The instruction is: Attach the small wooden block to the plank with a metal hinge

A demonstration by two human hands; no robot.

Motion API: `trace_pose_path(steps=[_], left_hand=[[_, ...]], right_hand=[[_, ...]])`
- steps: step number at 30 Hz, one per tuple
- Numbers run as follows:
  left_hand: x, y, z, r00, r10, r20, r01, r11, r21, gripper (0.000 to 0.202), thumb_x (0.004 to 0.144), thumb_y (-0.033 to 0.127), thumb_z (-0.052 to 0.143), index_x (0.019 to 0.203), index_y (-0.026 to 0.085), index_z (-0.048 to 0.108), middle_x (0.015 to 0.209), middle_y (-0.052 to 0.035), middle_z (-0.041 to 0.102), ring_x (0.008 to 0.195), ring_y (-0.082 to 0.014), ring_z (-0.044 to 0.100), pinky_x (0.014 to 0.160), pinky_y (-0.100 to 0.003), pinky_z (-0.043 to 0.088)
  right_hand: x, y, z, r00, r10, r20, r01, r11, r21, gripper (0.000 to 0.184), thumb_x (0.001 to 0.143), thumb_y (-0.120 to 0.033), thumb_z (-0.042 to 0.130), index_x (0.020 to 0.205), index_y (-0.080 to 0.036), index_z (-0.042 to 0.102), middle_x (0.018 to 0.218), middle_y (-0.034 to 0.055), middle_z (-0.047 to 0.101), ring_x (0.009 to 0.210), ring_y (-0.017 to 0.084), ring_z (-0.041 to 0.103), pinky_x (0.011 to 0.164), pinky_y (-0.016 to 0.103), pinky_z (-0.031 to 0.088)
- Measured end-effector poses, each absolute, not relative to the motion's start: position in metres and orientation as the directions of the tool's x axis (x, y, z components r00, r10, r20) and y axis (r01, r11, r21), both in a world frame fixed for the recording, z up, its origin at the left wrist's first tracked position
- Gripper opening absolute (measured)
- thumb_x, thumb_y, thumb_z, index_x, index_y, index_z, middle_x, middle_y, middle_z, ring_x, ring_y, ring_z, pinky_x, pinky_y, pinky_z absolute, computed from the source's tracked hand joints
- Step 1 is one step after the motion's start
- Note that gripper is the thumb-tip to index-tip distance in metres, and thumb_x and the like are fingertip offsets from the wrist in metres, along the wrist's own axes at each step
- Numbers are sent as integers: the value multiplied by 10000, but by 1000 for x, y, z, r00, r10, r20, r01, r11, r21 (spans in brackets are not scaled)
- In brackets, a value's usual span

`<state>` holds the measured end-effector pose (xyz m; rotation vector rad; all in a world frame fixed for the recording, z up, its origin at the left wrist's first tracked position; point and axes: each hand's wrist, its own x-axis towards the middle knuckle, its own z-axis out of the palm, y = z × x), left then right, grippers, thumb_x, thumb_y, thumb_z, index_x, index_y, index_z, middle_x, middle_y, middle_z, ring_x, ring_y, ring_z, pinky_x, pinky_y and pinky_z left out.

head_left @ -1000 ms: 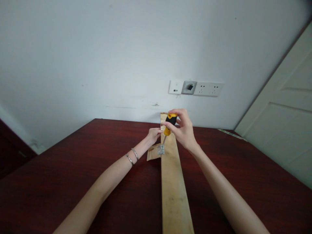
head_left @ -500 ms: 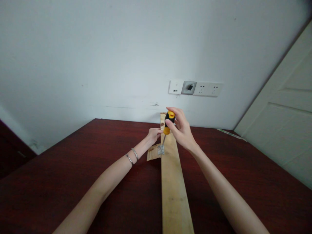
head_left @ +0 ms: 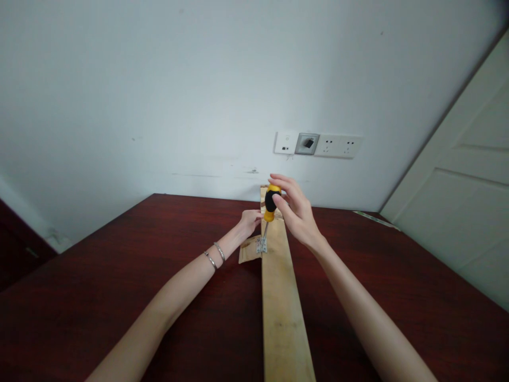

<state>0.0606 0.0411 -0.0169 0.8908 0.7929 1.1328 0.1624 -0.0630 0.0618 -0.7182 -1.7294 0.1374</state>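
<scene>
My right hand [head_left: 296, 215] grips the black and yellow handle of a screwdriver [head_left: 272, 200] between thumb and fingers. The screwdriver's shaft slants down to a metal hinge [head_left: 262, 245], its tip at or just over the upper leaf. That hinge lies across the left edge of a long wooden board [head_left: 283, 297] and a short wooden piece [head_left: 249, 251] jutting out to the left. Beyond the short piece, my left hand [head_left: 250, 220] is closed at the board's left edge, with its fingertips partly hidden.
The board rests on a dark red wooden table [head_left: 191, 228] and reaches toward the white wall [head_left: 199, 95]. Sockets and a switch panel [head_left: 318, 145] are set in the wall. A thin strip [head_left: 376, 219] lies at the table's back right, near a white door [head_left: 465, 185].
The screwdriver handle has turned and tilted slightly to the left in my right hand, standing a bit more upright. My left hand holds its place at the board.
</scene>
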Motion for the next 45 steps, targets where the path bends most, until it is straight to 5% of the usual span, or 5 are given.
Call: trace_pose_path(steps=[9, 18, 25, 31, 45], left_hand=[[57, 43, -21, 333, 943, 13, -380, 121, 917, 177, 601, -47, 600, 531, 114, 618, 597, -55, 636, 622, -156, 575, 607, -234, 443], [59, 49, -30, 316, 948, 30, -333, 81, 939, 221, 644, -73, 556, 522, 102, 612, 571, -46, 611, 597, -140, 527, 609, -238, 431], [62, 59, -37, 315, 949, 32, -349, 84, 933, 134, 585, -48, 631, 595, 86, 645, 681, -72, 661, 601, -136, 551, 611, -247, 443], [62, 59, -37, 296, 955, -28, -387, 147, 910, 127, 553, -41, 613, 548, 84, 633, 624, -61, 646, 565, -134, 556, 598, -254, 451], [62, 69, -48, 304, 953, -1, -433, 139, 890, 95, 530, -10, 619, 543, 84, 627, 608, -63, 645, 537, -129, 555, 593, -262, 460]], right_hand=[[157, -58, 58, 39, 536, 843, 440, 748, -496, 270, 749, -352, 694, 989, -270, 601, 983, 36, 563, 930, 191, 550, 805, 375, 510], [162, -62, 61, -169, 594, 787, 310, 789, -530, 340, 874, -281, 530, 1213, -298, 544, 1209, 58, 567, 1124, 213, 532, 913, 414, 497], [159, -63, 61, -47, 577, 815, 444, 743, -501, 265, 792, -320, 644, 1052, -278, 623, 1030, 71, 555, 989, 216, 531, 619, 303, 572], [171, -67, 68, -286, 639, 714, 393, 758, -521, 472, 838, -187, 534, 1283, -330, 473, 1257, 53, 507, 1119, 214, 515, 835, 387, 554], [172, -66, 62, -307, 613, 728, 431, 772, -468, 551, 831, -124, 488, 1339, -310, 385, 1306, 73, 466, 1148, 231, 509, 838, 399, 551]])
